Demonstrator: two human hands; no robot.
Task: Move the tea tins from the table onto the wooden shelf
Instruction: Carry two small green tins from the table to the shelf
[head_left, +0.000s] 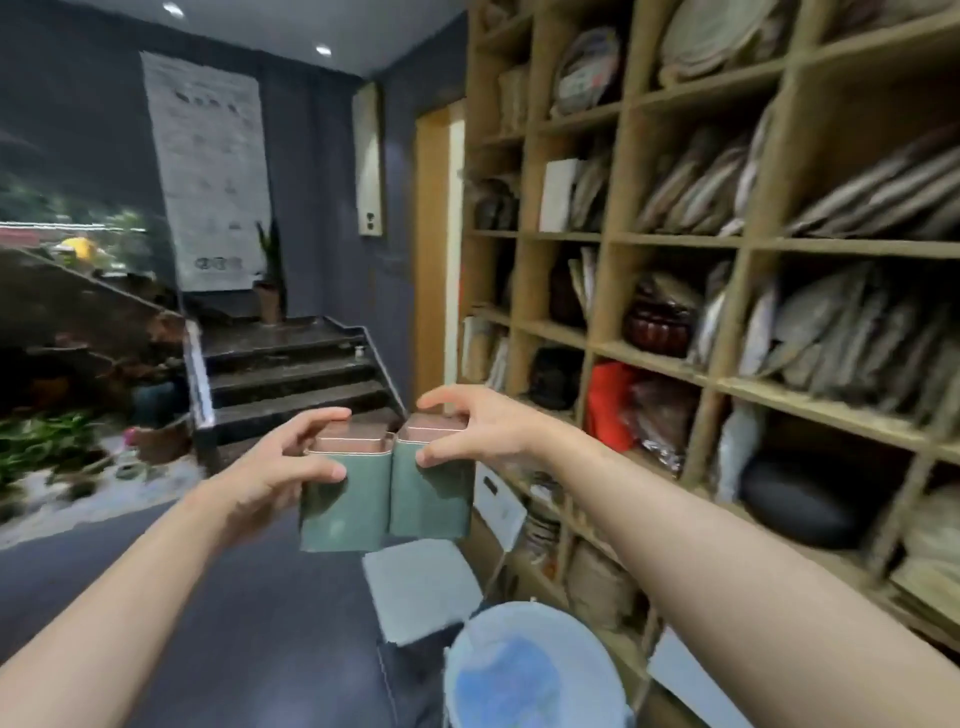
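Hands outstretched, left grip (291, 462) and right grip (472, 426) clasping tins (387, 499)

Two green rectangular metal tea tins (387, 499) with satin sheen and coppery lids noted; pale wooden shelf (670, 358) appears matt.

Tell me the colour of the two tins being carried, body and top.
In the head view, both tea tins have muted green bodies with coppery-brown tops.
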